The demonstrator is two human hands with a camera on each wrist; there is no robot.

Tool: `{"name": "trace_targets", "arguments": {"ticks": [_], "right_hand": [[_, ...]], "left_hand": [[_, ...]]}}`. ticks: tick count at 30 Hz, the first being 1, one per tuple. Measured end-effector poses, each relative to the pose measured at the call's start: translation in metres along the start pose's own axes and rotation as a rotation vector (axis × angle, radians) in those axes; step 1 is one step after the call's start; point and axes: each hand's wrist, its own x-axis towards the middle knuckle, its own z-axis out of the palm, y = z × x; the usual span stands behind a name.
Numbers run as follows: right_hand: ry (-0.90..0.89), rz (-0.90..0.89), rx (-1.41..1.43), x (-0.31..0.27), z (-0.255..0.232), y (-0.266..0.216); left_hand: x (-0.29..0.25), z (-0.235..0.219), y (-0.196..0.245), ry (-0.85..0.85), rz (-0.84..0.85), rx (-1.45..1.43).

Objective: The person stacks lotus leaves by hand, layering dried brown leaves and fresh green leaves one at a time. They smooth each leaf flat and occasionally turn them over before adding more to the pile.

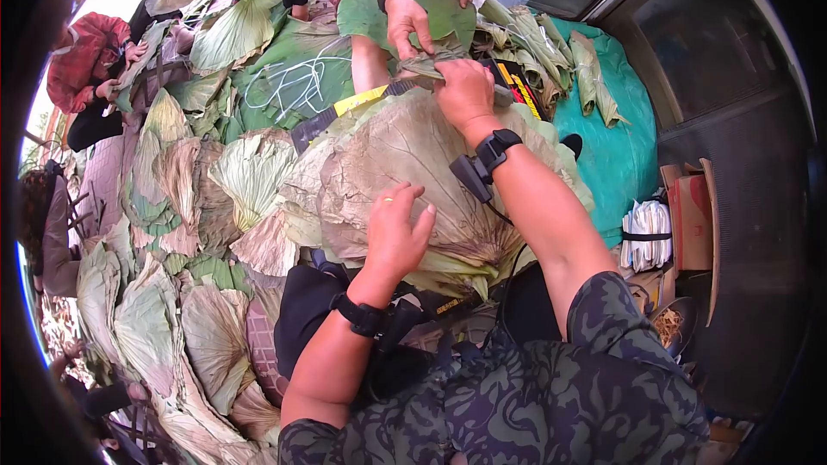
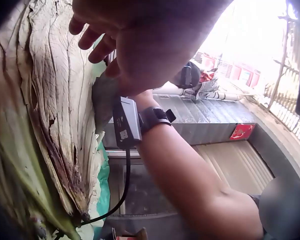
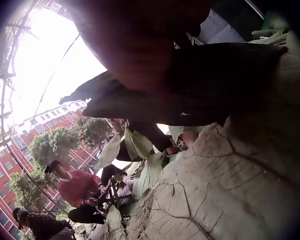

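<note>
Spread over the wearer's lap lies a broad stack of dried lotus leaves (image 1: pixel 379 155), brown and pale green, with stem ends gathered toward the body. The left hand (image 1: pixel 398 228) is over its near middle, fingers loosely extended and holding nothing; the left wrist view shows this hand (image 2: pixel 150 40) beside the wrinkled leaves (image 2: pixel 55 100). At the far edge, the right hand (image 1: pixel 465 93) grips a folded dried lotus leaf (image 1: pixel 428 65). That leaf (image 3: pixel 190 95) looks dark under the right hand (image 3: pixel 135 45) in the right wrist view. Another person's hand (image 1: pixel 408 26) meets it from opposite.
Opposite, a person has a green leaf (image 1: pixel 366 13) over the lap. Rolled leaf bundles (image 1: pixel 594 77) lie on a teal sheet (image 1: pixel 616 155) at right. More dried leaves (image 1: pixel 215 336) cover the ground at left, with white string (image 1: pixel 297 86) beyond. A cardboard box (image 1: pixel 693 224) stands at right.
</note>
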Motion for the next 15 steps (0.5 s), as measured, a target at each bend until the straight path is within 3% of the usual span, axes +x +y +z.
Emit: {"name": "trace_targets", "arguments": {"ticks": [2,4,6,7,8,9,10,11,12,13,14,15], "right_hand": [[0.149,-0.061,0.084,-0.002,-0.007,0.009],[0.214,-0.086,0.116,-0.012,-0.025,0.013],[0.344,-0.127,0.388,-0.034,-0.046,0.013],[0.336,-0.102,0.477,-0.051,-0.059,0.009],[0.285,-0.079,0.531,-0.074,-0.070,0.003],[0.234,-0.055,0.586,-0.098,-0.079,-0.003],[0.089,-0.118,0.599,-0.122,-0.083,-0.006],[-0.055,-0.179,0.615,-0.144,-0.085,-0.007],[-0.062,-0.165,0.620,-0.164,-0.085,-0.005],[-0.186,-0.275,0.558,-0.180,-0.085,-0.003],[-0.307,-0.386,0.494,-0.193,-0.086,-0.001],[-0.371,-0.267,0.662,-0.198,-0.093,-0.001]], "left_hand": [[0.003,0.002,0.001,-0.055,-0.063,-0.093],[0.004,0.006,0.003,-0.075,-0.206,-0.487],[0.007,0.010,0.001,-0.161,-0.236,-0.611],[0.009,0.010,0.005,-0.237,-0.447,-0.939],[0.010,0.010,0.007,-0.308,-0.665,-1.263],[0.010,0.012,0.004,-0.365,-0.700,-1.443],[0.011,0.018,0.001,-0.369,-0.716,-1.444],[0.011,0.024,-0.005,-0.327,-0.673,-1.571],[0.011,0.030,-0.011,-0.279,-0.627,-1.694],[0.010,0.028,-0.016,-0.318,-0.650,-1.496],[0.006,0.031,-0.018,-0.324,-0.662,-1.488],[0.002,0.032,-0.016,-0.260,-0.648,-1.301]]}}
